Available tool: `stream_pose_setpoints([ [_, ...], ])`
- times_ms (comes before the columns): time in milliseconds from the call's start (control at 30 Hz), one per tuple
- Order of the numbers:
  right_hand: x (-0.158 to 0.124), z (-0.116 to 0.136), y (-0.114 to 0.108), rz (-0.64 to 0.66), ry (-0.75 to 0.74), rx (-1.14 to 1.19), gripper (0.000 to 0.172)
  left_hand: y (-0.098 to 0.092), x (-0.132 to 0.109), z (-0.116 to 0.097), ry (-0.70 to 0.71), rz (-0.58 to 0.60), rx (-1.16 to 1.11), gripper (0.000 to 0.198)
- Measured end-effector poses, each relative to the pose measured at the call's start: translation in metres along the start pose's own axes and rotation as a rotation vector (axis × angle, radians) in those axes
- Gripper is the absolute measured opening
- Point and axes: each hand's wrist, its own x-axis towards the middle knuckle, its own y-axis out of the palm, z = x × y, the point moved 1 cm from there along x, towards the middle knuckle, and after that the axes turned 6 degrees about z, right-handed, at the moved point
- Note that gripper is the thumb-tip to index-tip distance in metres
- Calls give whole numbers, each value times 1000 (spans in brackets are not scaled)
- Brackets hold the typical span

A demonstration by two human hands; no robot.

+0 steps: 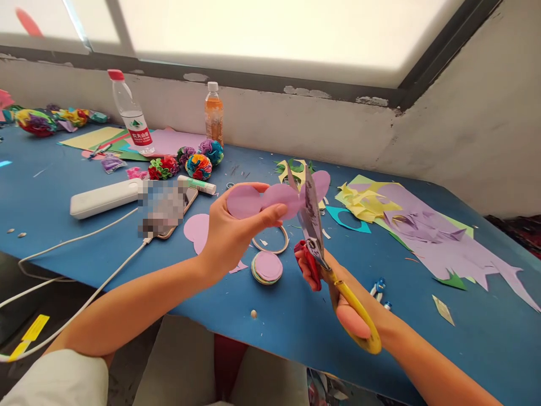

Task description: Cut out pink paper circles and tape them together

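My left hand [236, 231] pinches a strip of joined purple paper circles [281, 198] between thumb and fingers. In my right hand [350, 310] is a pair of scissors [313, 225] with one yellow and one red handle. Its blades point up and stand apart, with the right end of the paper strip between them. Below the strip lies a stack of round paper discs [267, 267], pink on top. A ring [273, 249] lies flat just behind the stack. More joined pink-purple paper circles [198, 230] rest on the table, partly behind my left wrist.
Purple paper scraps [439, 237] spread over the right of the blue table [422, 349]. At the back stand a water bottle [135, 121] and an orange drink bottle [214, 115]. Colourful paper balls [198, 166], a glue stick [198, 185], a cabled phone [186, 206] and a white box-shaped device [105, 198] lie left.
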Motion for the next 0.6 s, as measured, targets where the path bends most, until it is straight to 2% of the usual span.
stream_pose_setpoints([
  [300, -3, -9, 0, 41, -23, 55, 99, 0, -2, -6, 96, -66, 103, 36],
  [600, -5, -18, 4, -14, -20, 71, 96, 3, -11, -4, 59, -13, 196, 36],
])
